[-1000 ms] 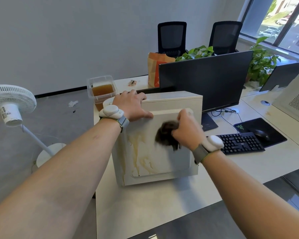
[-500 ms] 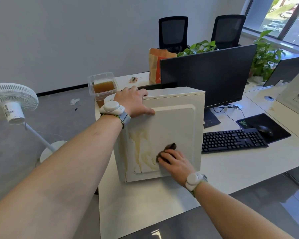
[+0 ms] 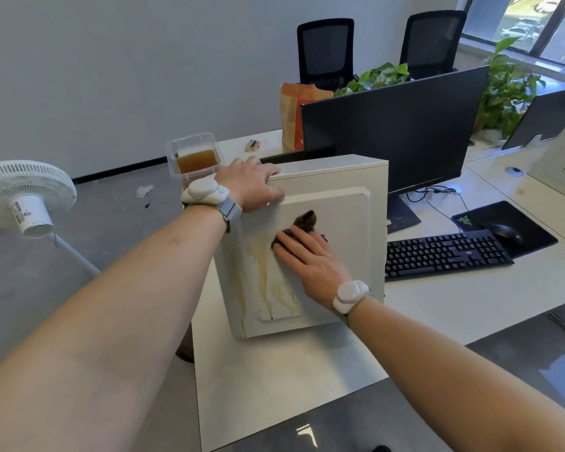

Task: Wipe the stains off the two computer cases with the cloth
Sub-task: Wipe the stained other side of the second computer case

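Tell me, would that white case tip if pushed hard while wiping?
Possibly: the case stands upright on a narrow base. The left hand grips its top corner, probably bracing it. The right hand presses a cloth sideways against it.

Left hand point(image 3: 252, 184) grips the computer case point(image 3: 336, 203) top corner; right hand point(image 3: 304, 256) lies flat, fingers straight, against its side panel.

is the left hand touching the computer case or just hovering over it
Touching. The head view shows the left hand gripping the top left corner of the computer case, fingers on the top and thumb on the side panel.
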The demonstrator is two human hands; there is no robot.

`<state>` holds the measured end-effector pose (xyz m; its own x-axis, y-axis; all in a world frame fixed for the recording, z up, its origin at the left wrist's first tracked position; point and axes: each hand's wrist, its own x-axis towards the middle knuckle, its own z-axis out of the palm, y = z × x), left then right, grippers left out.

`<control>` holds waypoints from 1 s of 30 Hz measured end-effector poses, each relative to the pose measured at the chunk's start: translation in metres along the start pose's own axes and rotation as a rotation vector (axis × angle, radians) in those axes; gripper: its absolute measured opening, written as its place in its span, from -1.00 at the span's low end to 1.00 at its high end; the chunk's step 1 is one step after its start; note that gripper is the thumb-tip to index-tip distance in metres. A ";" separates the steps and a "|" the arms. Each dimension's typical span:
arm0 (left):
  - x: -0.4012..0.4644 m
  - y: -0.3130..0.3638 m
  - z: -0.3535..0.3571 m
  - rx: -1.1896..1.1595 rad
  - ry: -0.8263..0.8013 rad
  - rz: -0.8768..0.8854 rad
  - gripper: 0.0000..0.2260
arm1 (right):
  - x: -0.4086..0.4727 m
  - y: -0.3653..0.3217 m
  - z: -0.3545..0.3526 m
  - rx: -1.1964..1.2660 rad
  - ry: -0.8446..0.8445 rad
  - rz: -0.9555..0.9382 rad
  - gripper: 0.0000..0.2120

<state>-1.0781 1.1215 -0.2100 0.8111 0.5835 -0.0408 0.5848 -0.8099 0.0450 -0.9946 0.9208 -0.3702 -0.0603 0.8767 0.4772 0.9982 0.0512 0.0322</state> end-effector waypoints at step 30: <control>-0.002 0.003 0.001 0.004 0.058 -0.005 -0.39 | -0.083 -0.005 0.016 0.009 -0.277 -0.197 -0.67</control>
<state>-1.0776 1.1178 -0.2110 0.8070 0.5902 0.0171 0.5893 -0.8069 0.0412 -0.9945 0.8551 -0.4242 -0.2504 0.9460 0.2059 0.9674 0.2361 0.0916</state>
